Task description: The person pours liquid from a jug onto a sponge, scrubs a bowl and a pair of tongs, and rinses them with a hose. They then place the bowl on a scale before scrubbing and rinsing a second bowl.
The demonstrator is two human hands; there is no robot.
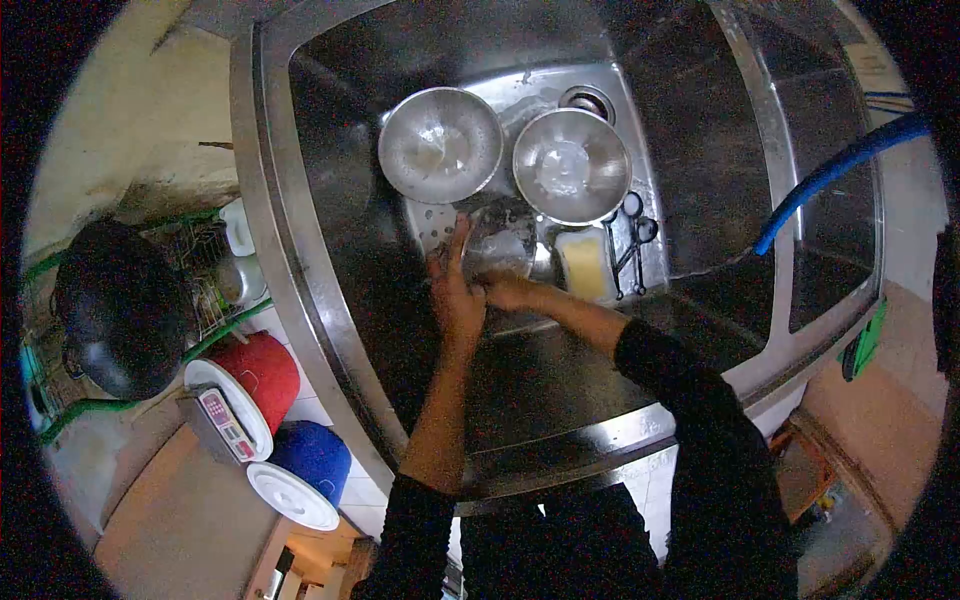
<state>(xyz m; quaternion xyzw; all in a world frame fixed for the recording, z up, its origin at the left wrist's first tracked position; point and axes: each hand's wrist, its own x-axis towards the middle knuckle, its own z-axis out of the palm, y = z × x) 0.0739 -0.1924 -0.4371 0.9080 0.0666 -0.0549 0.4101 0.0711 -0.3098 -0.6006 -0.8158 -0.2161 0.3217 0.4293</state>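
My left hand (pixel 458 303) is at the near left side of a shiny round bowl (pixel 503 240) in the sink, gripping its edge with one finger stretched along the side. My right hand (pixel 508 291) is closed at the bowl's near edge, close to my left hand; whatever its fingers hold is hidden. Beyond my hands, a perforated metal colander (pixel 440 145) sits at the left and a steel mixing bowl (pixel 572 167) at the right. A pale rectangular tub with something yellow (pixel 586 265) lies right of my hands, beside black-handled scissors (pixel 638 235).
Steel walls of the sink (pixel 700 170) surround the work. A blue hose (pixel 845 170) hangs over the right side. On the left are a black wok (pixel 120 310), a red bucket (pixel 262 375), a blue bucket (pixel 315 460) and a kitchen scale (pixel 222 425). A drain (pixel 588 100) is behind the bowls.
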